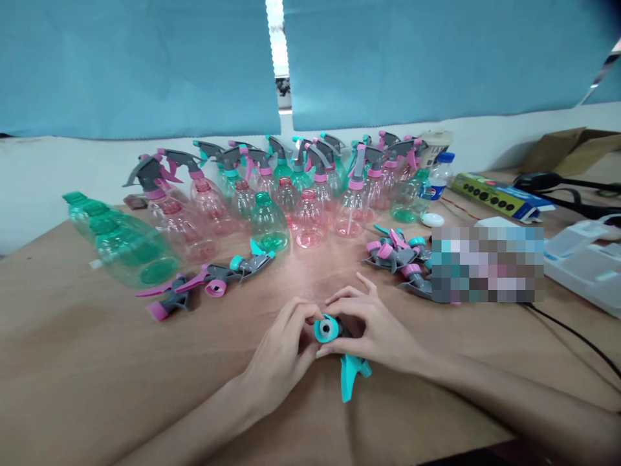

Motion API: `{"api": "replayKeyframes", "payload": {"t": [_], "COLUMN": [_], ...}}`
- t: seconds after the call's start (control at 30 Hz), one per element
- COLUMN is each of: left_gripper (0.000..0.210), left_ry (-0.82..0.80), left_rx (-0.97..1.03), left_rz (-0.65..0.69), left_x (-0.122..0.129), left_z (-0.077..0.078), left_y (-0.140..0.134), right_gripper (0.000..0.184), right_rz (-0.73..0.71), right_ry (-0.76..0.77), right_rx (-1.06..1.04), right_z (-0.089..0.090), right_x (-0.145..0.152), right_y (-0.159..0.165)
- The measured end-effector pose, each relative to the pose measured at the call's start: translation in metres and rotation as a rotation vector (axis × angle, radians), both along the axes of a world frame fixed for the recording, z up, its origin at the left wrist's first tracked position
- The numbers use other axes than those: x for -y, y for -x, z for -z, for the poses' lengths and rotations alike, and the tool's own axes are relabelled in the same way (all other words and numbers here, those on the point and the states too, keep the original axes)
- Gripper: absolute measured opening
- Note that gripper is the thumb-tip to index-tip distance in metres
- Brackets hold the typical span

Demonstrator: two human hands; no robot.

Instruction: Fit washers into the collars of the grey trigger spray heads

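A trigger spray head (pixel 348 377) with a teal trigger and teal collar is held low over the front of the table. Its collar (pixel 320 334) faces me, and a pale ring with a dark hole shows inside. My left hand (pixel 279 349) is closed, its fingertips and thumb pinching the collar's left side. From the right, my right hand (pixel 381 329) curls thumb and fingers around the collar and the grey body, one finger raised. The fingers partly cover the grey body. The teal trigger and nozzle hang below my right hand.
Loose spray heads lie left (pixel 174 299) and right (pixel 395 255). Open green bottles (pixel 130 249), a green bottle (pixel 269 223) and pink bottles (pixel 310 223) stand ahead, before several bottles with heads fitted. Rightward are a Pepsi bottle (pixel 440 175), a long box (pixel 499 196) and a black cable (pixel 572 333).
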State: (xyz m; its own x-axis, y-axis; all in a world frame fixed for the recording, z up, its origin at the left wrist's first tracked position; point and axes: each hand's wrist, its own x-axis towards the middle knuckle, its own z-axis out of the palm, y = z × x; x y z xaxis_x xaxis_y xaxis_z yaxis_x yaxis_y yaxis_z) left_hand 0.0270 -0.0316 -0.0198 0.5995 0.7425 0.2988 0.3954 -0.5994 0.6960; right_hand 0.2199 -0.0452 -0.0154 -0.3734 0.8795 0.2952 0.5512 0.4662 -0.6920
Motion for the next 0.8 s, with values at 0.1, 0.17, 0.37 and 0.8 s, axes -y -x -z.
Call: {"api": "replayKeyframes", "payload": {"t": [0.1, 0.17, 0.37, 0.8], "left_gripper": [0.020, 0.018, 0.016, 0.011], "left_ry": [0.066, 0.095, 0.072, -0.059], "left_rx": [-0.024, -0.014, 0.011, -0.166], "left_rz": [0.013, 0.010, 0.052, 0.160], "left_x": [0.001, 0.001, 0.001, -0.015], "left_z": [-0.003, -0.005, -0.005, -0.023], "left_y": [0.000, -0.001, 0.000, 0.012], "right_gripper": [0.032, 0.032, 0.030, 0.031], "right_rz": [0.013, 0.006, -0.021, -0.089], "right_ry": [-0.012, -0.009, -0.042, 0.014], "right_rx": [0.002, 0.006, 0.014, 0.043], "right_z": [0.003, 0.004, 0.003, 0.007], "right_x": [0.000, 0.001, 0.001, -0.004], "right_y": [0.000, 0.001, 0.002, -0.004]}}
